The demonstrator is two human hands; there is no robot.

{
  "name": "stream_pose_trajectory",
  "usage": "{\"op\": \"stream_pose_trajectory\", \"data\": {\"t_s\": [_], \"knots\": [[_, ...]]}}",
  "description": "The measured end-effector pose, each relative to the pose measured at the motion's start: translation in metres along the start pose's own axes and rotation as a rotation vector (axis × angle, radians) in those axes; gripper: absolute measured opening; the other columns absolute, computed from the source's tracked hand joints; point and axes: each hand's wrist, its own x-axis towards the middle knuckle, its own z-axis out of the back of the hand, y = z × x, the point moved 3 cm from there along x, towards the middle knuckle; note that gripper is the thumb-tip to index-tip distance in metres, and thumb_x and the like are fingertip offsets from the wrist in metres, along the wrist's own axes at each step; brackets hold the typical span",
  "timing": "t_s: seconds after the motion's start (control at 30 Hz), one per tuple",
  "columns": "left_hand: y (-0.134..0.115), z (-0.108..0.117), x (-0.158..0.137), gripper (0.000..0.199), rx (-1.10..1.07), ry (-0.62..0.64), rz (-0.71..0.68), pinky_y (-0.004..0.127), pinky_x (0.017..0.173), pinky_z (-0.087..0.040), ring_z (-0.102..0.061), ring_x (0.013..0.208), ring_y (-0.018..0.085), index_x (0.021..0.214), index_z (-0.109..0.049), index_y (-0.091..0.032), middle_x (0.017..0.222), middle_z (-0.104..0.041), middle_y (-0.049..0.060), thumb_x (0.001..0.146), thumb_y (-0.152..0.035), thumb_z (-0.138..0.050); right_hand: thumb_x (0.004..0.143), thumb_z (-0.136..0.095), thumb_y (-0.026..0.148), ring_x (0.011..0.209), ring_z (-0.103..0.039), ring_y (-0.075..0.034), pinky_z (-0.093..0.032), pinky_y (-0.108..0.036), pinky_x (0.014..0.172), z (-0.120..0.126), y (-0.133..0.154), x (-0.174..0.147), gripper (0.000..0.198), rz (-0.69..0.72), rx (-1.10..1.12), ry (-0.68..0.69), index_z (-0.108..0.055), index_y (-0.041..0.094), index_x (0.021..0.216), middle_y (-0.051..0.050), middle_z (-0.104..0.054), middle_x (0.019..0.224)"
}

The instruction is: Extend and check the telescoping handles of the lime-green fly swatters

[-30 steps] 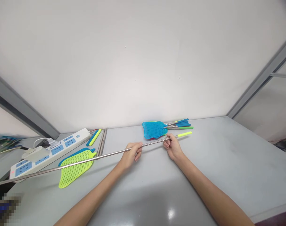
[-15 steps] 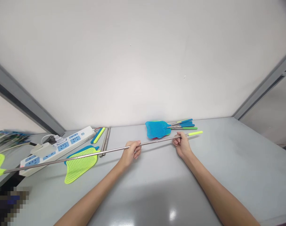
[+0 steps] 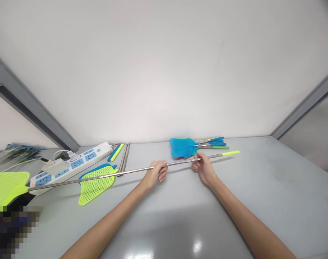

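A long fly swatter point(image 3: 135, 171) with a thin metal shaft, a yellow-green mesh head at the far left and a yellow handle at the right stretches across the view above the table. My left hand point(image 3: 156, 172) is closed around the middle of its shaft. Farther right, my right hand point(image 3: 203, 167) grips the same shaft, a little short of the handle. Behind that hand lies a pile of assembled swatters point(image 3: 183, 147) with blue heads on top and blue and green handles. Loose yellow-green point(image 3: 96, 187) and blue swatter heads lie overlapped beneath the shaft.
Loose blue and yellow handles point(image 3: 117, 153) and several metal rods point(image 3: 124, 160) lie toward the back left. A white power strip point(image 3: 96, 153) with plugs and an adapter runs along the left side. The wall point(image 3: 164, 90) rises behind the grey table point(image 3: 274, 187).
The right hand has slid leftward along the shaft, away from the handle. The swatter has shifted right, bringing more of its head into view. The camera view has shifted slightly.
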Motion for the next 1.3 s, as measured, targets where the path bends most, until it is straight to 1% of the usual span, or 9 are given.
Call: {"op": "stream_pose_trajectory", "data": {"t_s": [0.13,0.3,0.47,0.6,0.7,0.8,0.87,1.1,1.3], "knots": [[0.0,-0.007,-0.001,0.037,0.015,0.039,0.045,0.022,0.039,-0.024,-0.03,0.034,0.007,0.046,-0.024,-0.019,0.036,-0.025,-0.007,0.08,-0.033,-0.034,0.074,-0.052,0.04,0.04,-0.037,-0.007,-0.024,-0.02,0.039,-0.019,-0.007,-0.013,0.02,-0.11,-0.057,0.188,-0.055,0.02,0.073,0.006,-0.039,0.047],[0.0,-0.01,0.0,0.039,0.109,0.06,0.083,0.021,0.04,-0.027,-0.03,0.034,0.007,0.047,-0.029,-0.018,0.036,-0.031,-0.006,0.08,-0.038,-0.034,0.076,-0.051,0.036,0.052,-0.047,-0.008,-0.029,-0.019,0.042,-0.036,-0.013,-0.027,0.02,-0.282,-0.025,0.42,-0.057,0.018,0.083,0.001,-0.051,0.062],[-0.01,0.0,0.002,0.038,0.147,0.005,0.035,0.02,0.041,-0.028,-0.033,0.037,0.007,0.049,-0.039,-0.016,0.037,-0.036,-0.004,0.08,-0.039,-0.037,0.076,-0.055,0.027,0.066,-0.051,-0.01,-0.035,-0.02,0.052,-0.031,-0.013,-0.023,0.015,-0.265,0.095,0.406,-0.06,0.016,0.084,-0.002,-0.056,0.072],[-0.023,0.016,0.001,0.031,0.005,-0.16,-0.057,0.02,0.039,-0.027,-0.034,0.037,0.008,0.054,-0.043,-0.016,0.037,-0.037,-0.005,0.079,-0.035,-0.039,0.076,-0.056,0.023,0.063,-0.05,-0.009,-0.037,-0.02,0.055,-0.017,-0.01,-0.011,0.01,-0.201,0.199,0.282,-0.061,0.016,0.079,0.0,-0.056,0.066],[-0.029,0.033,-0.001,0.027,-0.164,-0.426,-0.208,0.019,0.037,-0.026,-0.033,0.036,0.007,0.057,-0.044,-0.016,0.036,-0.033,-0.006,0.078,-0.032,-0.039,0.075,-0.056,0.024,0.06,-0.048,-0.008,-0.037,-0.021,0.055,-0.008,-0.006,-0.003,0.009,-0.16,0.272,0.202,-0.061,0.016,0.076,0.001,-0.053,0.061],[-0.026,0.042,-0.005,0.027,-0.315,-0.662,-0.338,0.019,0.036,-0.025,-0.029,0.033,0.006,0.055,-0.043,-0.017,0.036,-0.029,-0.007,0.078,-0.03,-0.036,0.076,-0.054,0.027,0.058,-0.047,-0.009,-0.037,-0.022,0.054,-0.005,-0.004,-0.001,0.011,-0.155,0.316,0.188,-0.061,0.018,0.075,0.002,-0.05,0.058],[-0.018,0.041,-0.006,0.028,-0.365,-0.712,-0.351,0.019,0.035,-0.024,-0.027,0.032,0.006,0.054,-0.043,-0.017,0.037,-0.029,-0.007,0.077,-0.029,-0.035,0.076,-0.054,0.027,0.058,-0.046,-0.009,-0.036,-0.022,0.053,-0.006,-0.005,-0.002,0.011,-0.161,0.312,0.205,-0.061,0.018,0.075,0.003,-0.047,0.057],[0.016,0.017,-0.004,0.029,-0.275,-0.504,-0.168,0.019,0.035,-0.024,-0.03,0.032,0.007,0.057,-0.043,-0.017,0.037,-0.033,-0.007,0.079,-0.034,-0.035,0.076,-0.055,0.025,0.058,-0.047,-0.009,-0.034,-0.023,0.053,-0.018,-0.012,-0.013,0.011,-0.17,0.065,0.315,-0.061,0.017,0.076,0.003,-0.041,0.056],[0.022,0.002,-0.004,0.038,-0.05,-0.244,-0.064,0.02,0.04,-0.029,-0.036,0.035,0.008,0.059,-0.047,-0.016,0.037,-0.038,-0.005,0.081,-0.042,-0.03,0.074,-0.057,0.024,0.067,-0.052,-0.013,-0.036,-0.026,0.059,-0.024,-0.015,-0.018,0.015,-0.17,-0.098,0.409,-0.061,0.018,0.087,-0.003,-0.058,0.071]]}}
